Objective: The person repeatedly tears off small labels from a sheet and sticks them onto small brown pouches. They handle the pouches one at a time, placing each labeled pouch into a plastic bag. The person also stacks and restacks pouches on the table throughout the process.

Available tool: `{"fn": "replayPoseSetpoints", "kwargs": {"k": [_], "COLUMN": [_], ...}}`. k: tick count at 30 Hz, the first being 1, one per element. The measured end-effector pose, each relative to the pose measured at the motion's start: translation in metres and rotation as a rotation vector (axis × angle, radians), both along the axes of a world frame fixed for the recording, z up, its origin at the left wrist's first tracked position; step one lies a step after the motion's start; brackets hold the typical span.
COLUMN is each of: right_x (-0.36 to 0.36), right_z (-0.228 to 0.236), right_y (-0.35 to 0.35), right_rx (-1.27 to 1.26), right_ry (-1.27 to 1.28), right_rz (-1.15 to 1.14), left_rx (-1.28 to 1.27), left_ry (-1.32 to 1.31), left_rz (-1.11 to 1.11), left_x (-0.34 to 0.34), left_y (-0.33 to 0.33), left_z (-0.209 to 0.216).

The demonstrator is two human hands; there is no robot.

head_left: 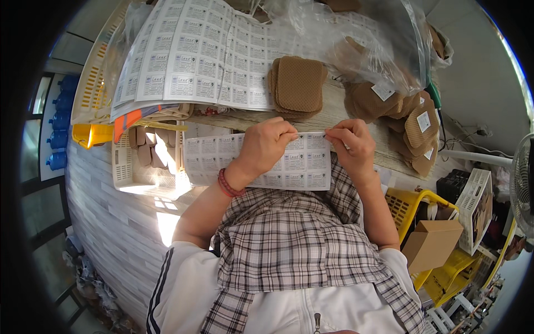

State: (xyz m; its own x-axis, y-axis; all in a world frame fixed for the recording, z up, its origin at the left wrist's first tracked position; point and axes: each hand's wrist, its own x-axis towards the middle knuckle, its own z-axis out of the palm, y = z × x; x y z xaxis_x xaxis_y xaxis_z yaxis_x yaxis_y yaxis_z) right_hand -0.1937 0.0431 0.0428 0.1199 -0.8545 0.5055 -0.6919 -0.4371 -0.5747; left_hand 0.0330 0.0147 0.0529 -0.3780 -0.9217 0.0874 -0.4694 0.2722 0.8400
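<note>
Here, label sheet [278, 161] is lying at the bench [334, 114] edge, below the tan pad stack [298, 84] | left hand [267, 146] and right hand [351, 143] are pinching its top edge | peeling cleanly likely needs a slow, flat pull.

Matt paper label sheet [261, 161]; woven tan fabric pads [299, 84] at twelve o'clock; glossy clear plastic bag [367, 39]; rough wooden table [334, 114].

We see bright daylight from the left, a glaring sun patch on the floor [167, 214], a black fisheye rim, bent edges and sharp focus at centre.
</note>
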Motion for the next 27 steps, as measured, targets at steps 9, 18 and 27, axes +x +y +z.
{"fn": "replayPoseSetpoints", "kwargs": {"k": [9,18,27], "right_x": [-0.002,0.014,0.013], "right_z": [-0.005,0.023,-0.012], "right_y": [0.003,0.014,-0.112], "right_rx": [-0.265,0.057,0.520], "right_ry": [0.149,-0.660,-0.741], "right_rz": [0.041,0.096,0.036], "left_rx": [0.181,0.099,-0.475], "left_ry": [-0.021,-0.169,-0.231], "left_rz": [0.001,-0.017,-0.104], "left_x": [-0.001,0.005,-0.011], "left_y": [-0.009,-0.011,-0.022], "left_z": [-0.003,-0.001,-0.009]}}
